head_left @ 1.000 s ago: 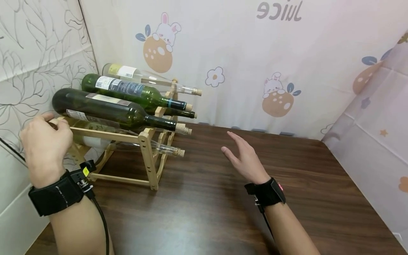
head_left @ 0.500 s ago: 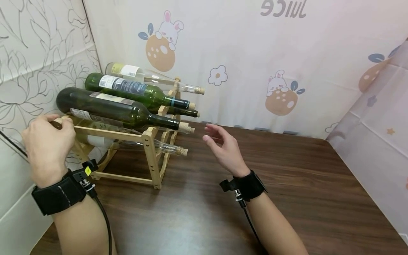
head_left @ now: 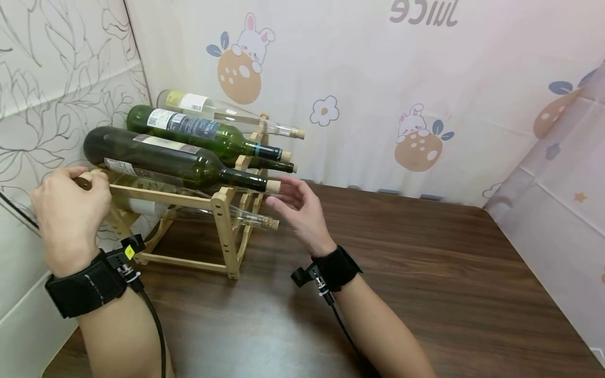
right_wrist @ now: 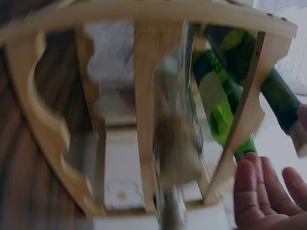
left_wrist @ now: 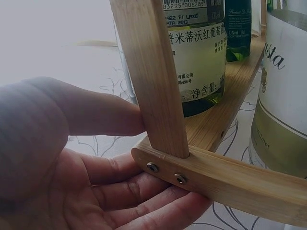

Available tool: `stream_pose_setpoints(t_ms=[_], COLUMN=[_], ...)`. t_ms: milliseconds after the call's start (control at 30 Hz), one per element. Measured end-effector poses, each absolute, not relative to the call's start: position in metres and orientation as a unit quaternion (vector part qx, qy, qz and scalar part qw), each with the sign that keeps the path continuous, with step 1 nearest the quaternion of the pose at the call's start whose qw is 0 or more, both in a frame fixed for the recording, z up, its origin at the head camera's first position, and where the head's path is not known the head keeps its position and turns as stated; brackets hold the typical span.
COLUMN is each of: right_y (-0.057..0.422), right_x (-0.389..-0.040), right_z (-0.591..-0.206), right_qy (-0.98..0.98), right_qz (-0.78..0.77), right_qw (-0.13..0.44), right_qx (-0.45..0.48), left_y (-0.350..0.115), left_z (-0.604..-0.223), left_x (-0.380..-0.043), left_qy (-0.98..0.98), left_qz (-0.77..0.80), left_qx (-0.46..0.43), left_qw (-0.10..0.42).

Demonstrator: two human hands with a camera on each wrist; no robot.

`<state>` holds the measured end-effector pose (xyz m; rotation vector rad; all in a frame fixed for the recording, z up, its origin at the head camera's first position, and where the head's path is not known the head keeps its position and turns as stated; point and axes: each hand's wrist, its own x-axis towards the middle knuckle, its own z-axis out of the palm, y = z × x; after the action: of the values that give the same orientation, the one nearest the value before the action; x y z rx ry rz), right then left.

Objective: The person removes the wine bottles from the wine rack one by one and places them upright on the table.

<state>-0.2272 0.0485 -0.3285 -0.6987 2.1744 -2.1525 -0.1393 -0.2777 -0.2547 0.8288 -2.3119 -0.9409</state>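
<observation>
At the left of the head view stands a wooden wine rack (head_left: 225, 236) holding several corked bottles on their sides. My left hand (head_left: 71, 215) grips the rack's near left corner; the left wrist view has the thumb on one bar (left_wrist: 160, 96) and fingers beneath the joint. A dark wine bottle (head_left: 156, 157) lies nearest on top, neck to the right. Around its cork (head_left: 273, 187) hovers my right hand (head_left: 302, 212), fingers behind and thumb lower in front. In the right wrist view, these fingers (right_wrist: 247, 187) are loosely bent beside the bottle neck (right_wrist: 283, 100); contact is unclear.
Behind the dark bottle lie a green bottle (head_left: 194, 128) and a clear bottle (head_left: 236, 115). Another clear bottle (head_left: 246, 216) sits lower, its neck jutting out. The brown wooden table (head_left: 425, 273) meets printed curtains (head_left: 359, 63) at the back. Cables trail from both wrists.
My right hand has moved left across the table to the dark bottle's corked end, its fingers bending a little. The left hand keeps its grip on the rack corner.
</observation>
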Motion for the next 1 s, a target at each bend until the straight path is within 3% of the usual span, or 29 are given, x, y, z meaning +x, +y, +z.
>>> stream_pose_setpoints(t_ms=[433,1000], right_y=[-0.009,-0.032], right_x=[-0.229,-0.231], right_z=[-0.329,-0.330], right_qy=[0.456,0.353], right_qz=[-0.870,-0.925], right_qw=[0.075,0.050], right_qx=[-0.171,-0.136], left_y=[-0.287,-0.286], left_z=[-0.258,-0.258], left_x=[-0.137,-0.142], left_qy=[-0.864,-0.869], left_qz=[-0.322,-0.323], left_qx=[0.307,0.302], left_qw=[0.238,0.221])
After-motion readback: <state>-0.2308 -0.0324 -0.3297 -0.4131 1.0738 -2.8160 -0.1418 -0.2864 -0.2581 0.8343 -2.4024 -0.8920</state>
